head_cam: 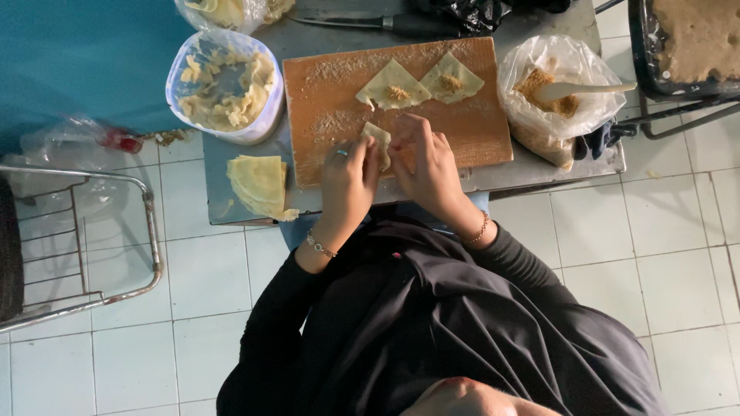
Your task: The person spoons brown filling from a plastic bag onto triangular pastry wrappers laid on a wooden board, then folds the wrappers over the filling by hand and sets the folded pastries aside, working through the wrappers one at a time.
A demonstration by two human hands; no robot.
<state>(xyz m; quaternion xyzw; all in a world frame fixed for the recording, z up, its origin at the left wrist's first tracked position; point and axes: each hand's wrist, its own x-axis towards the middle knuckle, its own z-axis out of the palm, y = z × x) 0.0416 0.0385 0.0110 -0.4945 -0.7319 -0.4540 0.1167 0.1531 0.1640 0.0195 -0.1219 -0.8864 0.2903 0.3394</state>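
A pale, folded dough wrapper point(378, 141) is pinched between both hands at the near edge of the rectangular brown wooden board point(324, 115), over its lower middle. The left hand point(348, 179), a ring on one finger, closes on the wrapper's left side; the right hand point(422, 163) closes on its right side, fingers curled over the fold. Two flat pale wrappers topped with brown filling point(420, 83) lie side by side near the board's far edge, well apart from the hands, with bare floured wood between. Left of the board, a stack of pale wrapper sheets point(260, 185) hangs over the grey table's point(532, 166) near edge, and a round bag-lined container of dough scraps point(225, 85) sits beyond it. Right of the board stands a clear plastic bag of brown filling with a pale spoon point(551, 92), close to the table's right edge. A dark-handled knife point(378, 23) lies beyond the board's far edge.
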